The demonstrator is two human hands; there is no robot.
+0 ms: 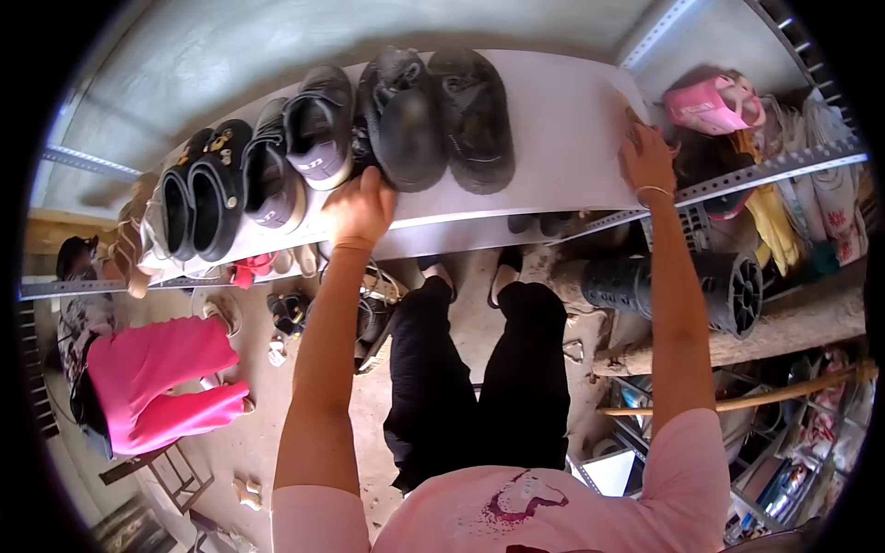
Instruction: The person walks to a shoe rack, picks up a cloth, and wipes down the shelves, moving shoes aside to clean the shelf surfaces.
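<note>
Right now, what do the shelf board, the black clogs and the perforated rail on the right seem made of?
Shelf board: pale, smooth, perhaps laminated wood or painted metal; its even surface leaves this open. Black clogs: probably moulded rubber or foam plastic, faintly glossy, judging by their rounded, seamless-looking shells. Perforated rail: likely metal, dull grey, with regular punched holes.

Wide head view (forward and downward)
</note>
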